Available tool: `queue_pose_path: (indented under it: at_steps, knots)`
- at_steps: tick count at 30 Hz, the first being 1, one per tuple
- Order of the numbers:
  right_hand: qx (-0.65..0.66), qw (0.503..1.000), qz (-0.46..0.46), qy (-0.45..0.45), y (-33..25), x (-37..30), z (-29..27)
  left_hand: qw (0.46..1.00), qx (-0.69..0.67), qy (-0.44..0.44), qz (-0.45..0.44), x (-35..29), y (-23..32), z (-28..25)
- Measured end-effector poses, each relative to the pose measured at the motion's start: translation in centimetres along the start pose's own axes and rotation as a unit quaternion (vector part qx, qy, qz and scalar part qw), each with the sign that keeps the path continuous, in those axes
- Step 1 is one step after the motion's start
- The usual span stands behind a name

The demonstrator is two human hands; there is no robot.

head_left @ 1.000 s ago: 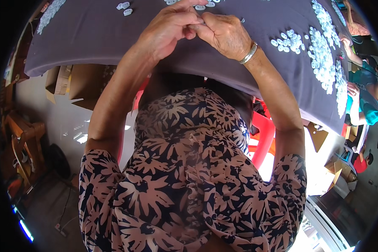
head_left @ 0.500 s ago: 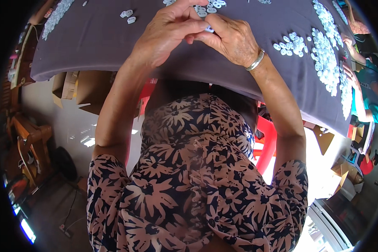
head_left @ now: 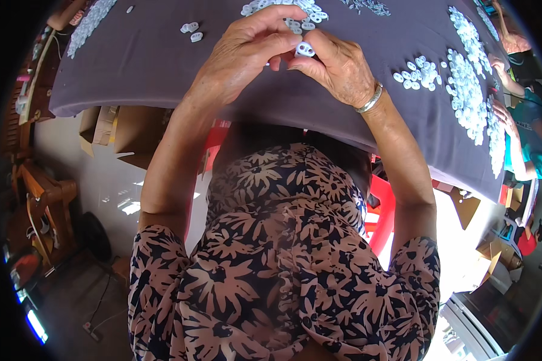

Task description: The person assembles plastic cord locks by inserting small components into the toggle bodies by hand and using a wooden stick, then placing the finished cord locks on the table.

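Over the near edge of the dark cloth, my two hands meet. My right hand (head_left: pixel 337 66), with a silver bracelet at its wrist, pinches a small white oval plastic piece with two holes (head_left: pixel 305 49) between thumb and forefinger. My left hand (head_left: pixel 244 57) is closed beside it, its thumb tip against the piece's left side. A speck of white shows by its curled lower fingers; what they hold is hidden. Just beyond the hands lies a pile of similar white pieces (head_left: pixel 310 17).
The dark cloth-covered table (head_left: pixel 126 66) bears a few white pieces (head_left: pixel 191 30) at left, small dark parts (head_left: pixel 367 6) at the far side, and a small cluster (head_left: pixel 418 73) and long heap (head_left: pixel 467 96) at right. Another person's hand (head_left: pixel 503 114) is beside that heap. Cardboard boxes (head_left: pixel 138 132) stand below the edge.
The white piece has turned so its two-holed face shows between my fingers. Both hands sit slightly lower in the picture, as the whole view has shifted.
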State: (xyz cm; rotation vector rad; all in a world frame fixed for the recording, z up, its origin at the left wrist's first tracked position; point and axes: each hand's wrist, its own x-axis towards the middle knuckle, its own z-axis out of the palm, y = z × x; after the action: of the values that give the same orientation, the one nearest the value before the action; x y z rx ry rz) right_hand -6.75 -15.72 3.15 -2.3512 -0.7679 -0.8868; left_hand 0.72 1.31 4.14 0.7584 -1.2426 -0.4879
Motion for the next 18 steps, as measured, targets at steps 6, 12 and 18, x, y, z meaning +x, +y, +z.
queue_pose_path:
  at_steps: [6, 12, 18]
  knots:
    - [-0.006, 1.0, -0.001, 0.01, 0.1, -0.2, -0.2, 0.915, 0.132, 0.209, -0.32, 1.3, 3.4, 2.8]
    - [-0.003, 1.0, 0.002, 0.017, 0.1, -0.1, 0.0, 0.984, 0.167, -0.034, 0.055, 0.4, 0.9, 0.1]
    - [-0.002, 1.0, 0.004, 0.013, 0.2, 0.0, 0.0, 0.978, 0.19, -0.043, 0.076, 0.3, 0.7, -0.2]
